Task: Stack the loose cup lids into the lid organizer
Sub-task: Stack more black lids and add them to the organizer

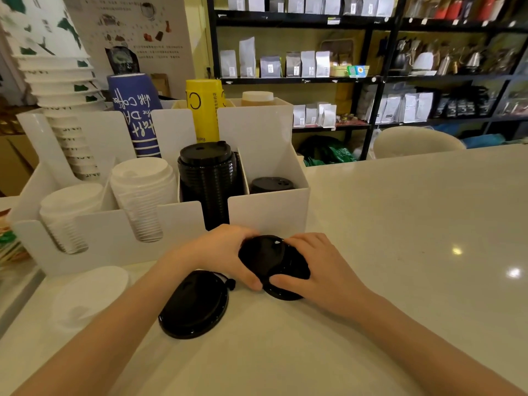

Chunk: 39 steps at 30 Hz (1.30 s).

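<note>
Just in front of the white lid organizer (268,212), both my hands grip a small stack of black cup lids (268,258) resting on the counter. My left hand (225,252) holds its left side and my right hand (317,267) holds its right side. Another black lid (194,304) lies loose on the counter under my left wrist. A white lid (91,292) lies flat at the left. In the organizer stand a tall stack of black lids (208,178), a short black stack (271,184) in the right slot, and two stacks of white lids (143,190).
Behind the lid slots, paper cups stand stacked upside down: white (65,90), blue (137,115) and yellow (204,110). The cream counter (414,238) stretches to the right. Black shelves (371,78) with coffee bags line the back wall.
</note>
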### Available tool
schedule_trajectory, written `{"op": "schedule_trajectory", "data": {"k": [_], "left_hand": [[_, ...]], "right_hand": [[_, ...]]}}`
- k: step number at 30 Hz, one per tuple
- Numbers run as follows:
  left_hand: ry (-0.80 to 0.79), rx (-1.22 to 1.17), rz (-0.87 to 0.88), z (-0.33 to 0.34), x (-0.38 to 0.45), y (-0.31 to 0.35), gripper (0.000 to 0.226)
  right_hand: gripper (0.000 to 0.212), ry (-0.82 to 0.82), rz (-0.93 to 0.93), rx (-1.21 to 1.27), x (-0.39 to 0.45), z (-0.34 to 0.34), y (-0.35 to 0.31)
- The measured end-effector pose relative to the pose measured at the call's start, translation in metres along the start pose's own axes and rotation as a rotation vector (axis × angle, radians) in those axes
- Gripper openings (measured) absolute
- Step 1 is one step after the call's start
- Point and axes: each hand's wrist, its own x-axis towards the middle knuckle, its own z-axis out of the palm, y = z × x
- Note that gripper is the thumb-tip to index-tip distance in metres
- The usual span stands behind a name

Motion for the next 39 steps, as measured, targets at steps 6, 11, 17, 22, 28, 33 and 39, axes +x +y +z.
{"op": "schedule_trajectory", "data": {"k": [6, 11, 17, 22, 28, 33, 39], "left_hand": [[0.071, -0.008, 0.037, -0.015, -0.007, 0.007, 0.067], [0.179, -0.048, 0.036, -0.042, -0.025, 0.013, 0.094], [0.439, -0.187, 0.106, -0.066, -0.043, 0.015, 0.100], [0.684, -0.318, 0.167, -0.077, -0.046, 0.004, 0.096], [0.929, -0.371, 0.112, -0.082, -0.038, -0.010, 0.087], [1.004, -0.334, -0.007, -0.079, -0.029, -0.022, 0.074], [0.974, -0.202, -0.042, -0.078, -0.017, -0.030, 0.067]], "right_hand": [[0.066, 0.031, 0.002, 0.090, 0.001, -0.011, -0.004], [0.060, 0.079, -0.012, 0.183, 0.004, -0.027, -0.022], [0.056, 0.164, -0.088, 0.246, 0.021, -0.055, -0.047], [0.031, 0.227, -0.182, 0.314, 0.053, -0.066, -0.062], [0.037, 0.217, -0.211, 0.433, 0.102, -0.056, -0.073], [0.048, 0.189, -0.177, 0.482, 0.127, -0.035, -0.075], [0.038, 0.186, -0.177, 0.454, 0.135, -0.029, -0.068]]}}
